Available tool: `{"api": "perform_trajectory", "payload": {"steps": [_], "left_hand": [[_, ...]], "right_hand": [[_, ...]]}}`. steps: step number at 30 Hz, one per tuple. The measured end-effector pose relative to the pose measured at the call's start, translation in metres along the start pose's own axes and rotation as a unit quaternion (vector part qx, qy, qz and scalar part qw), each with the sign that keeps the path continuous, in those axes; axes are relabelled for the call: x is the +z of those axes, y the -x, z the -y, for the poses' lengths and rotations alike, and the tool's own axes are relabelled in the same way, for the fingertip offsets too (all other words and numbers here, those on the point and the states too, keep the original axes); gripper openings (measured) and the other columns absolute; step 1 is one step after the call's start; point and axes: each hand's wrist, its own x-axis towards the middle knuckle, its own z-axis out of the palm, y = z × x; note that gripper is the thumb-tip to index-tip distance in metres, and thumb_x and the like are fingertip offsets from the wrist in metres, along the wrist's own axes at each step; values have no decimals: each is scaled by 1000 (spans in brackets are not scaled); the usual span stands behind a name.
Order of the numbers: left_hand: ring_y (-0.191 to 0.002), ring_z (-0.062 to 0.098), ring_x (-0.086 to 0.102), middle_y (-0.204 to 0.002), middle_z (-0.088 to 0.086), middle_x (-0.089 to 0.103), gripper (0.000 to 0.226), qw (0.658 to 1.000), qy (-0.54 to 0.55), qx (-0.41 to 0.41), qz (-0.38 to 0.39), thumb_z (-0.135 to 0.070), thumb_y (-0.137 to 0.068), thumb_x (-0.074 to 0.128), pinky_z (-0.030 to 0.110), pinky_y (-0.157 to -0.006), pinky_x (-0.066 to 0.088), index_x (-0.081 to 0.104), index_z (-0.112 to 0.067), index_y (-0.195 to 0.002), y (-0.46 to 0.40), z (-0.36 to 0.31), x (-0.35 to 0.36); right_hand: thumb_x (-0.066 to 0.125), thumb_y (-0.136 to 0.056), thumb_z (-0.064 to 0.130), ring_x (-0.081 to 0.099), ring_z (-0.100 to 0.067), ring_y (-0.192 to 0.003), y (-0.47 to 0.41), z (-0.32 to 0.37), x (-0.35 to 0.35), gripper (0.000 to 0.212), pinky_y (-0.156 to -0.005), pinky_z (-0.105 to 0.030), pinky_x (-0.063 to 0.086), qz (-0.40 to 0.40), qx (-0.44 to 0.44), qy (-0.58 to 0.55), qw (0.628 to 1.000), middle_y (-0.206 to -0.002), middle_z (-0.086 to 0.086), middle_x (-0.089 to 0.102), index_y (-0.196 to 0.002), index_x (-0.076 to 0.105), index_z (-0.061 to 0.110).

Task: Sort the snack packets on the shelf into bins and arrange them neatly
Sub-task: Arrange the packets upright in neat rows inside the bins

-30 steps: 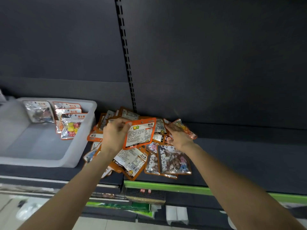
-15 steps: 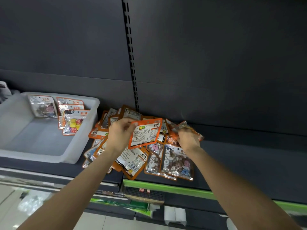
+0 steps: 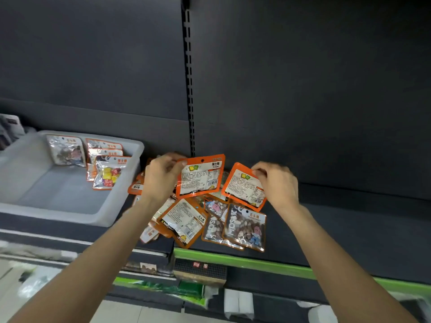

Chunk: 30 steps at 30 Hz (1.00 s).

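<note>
Head view shows the change plainly: a second ago the right hand was down in the pile at centre frame, and now it has lifted an orange packet clear, fingers pinching its upper corner, back label facing the camera. The left hand still pinches the other sugar packet by its upper left corner, held just above the heap. Both labels look alike, so I judge the person is pairing matching packets before carrying them to the grey bin at left of frame, where four packets already lean against the far wall. Most of the pile remains unsorted on the shelf.
</note>
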Motion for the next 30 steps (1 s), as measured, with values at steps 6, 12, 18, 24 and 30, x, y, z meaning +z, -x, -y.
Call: {"api": "perform_trajectory", "payload": {"steps": [6, 12, 18, 24, 30], "left_hand": [[-83, 16, 67, -93, 1, 68, 8, 999, 17, 6, -41, -14, -93, 55, 27, -68, 55, 63, -12, -97, -1, 2, -73], [-84, 20, 67, -89, 3, 69, 9, 995, 30, 0, -100, -14, -93, 56, 38, -76, 55, 63, -16, -88, -21, 44, -164], [-80, 19, 62, -92, 8, 67, 11, 994, -3, -45, -99, -11, -94, 55, 29, -72, 50, 65, -7, -96, -54, 110, -241], [-97, 27, 64, -106, 12, 69, 19, 996, -67, -38, 45, -9, -92, 56, 29, -81, 47, 67, -4, -106, -95, 179, -248], [-107, 31, 60, -117, 13, 65, 29, 973, -18, -139, 184, -12, -89, 62, 29, -89, 47, 62, -6, -118, -121, 214, -229]], "right_hand": [[50, -97, 25, 64, -17, -88, -2, 85, -11, 18, -68, -29, 49, -22, -83, -32, 996, -100, 5, 68, -106, 66, 25], [51, -97, 24, 64, -17, -90, -17, 187, 6, 17, -70, -28, 47, -41, -127, -43, 990, -103, 5, 67, -104, 67, 22], [51, -96, 26, 63, -17, -93, -32, 279, 42, 16, -69, -27, 46, -51, -94, -33, 994, -102, 7, 67, -102, 66, 24], [54, -95, 25, 64, -19, -90, -41, 342, 76, 15, -70, -31, 52, -39, -49, -50, 997, -99, 4, 70, -104, 66, 22], [58, -93, 23, 66, -18, -89, -45, 365, 109, 15, -75, -37, 54, 8, 7, -87, 996, -101, 2, 71, -102, 70, 20]]}}
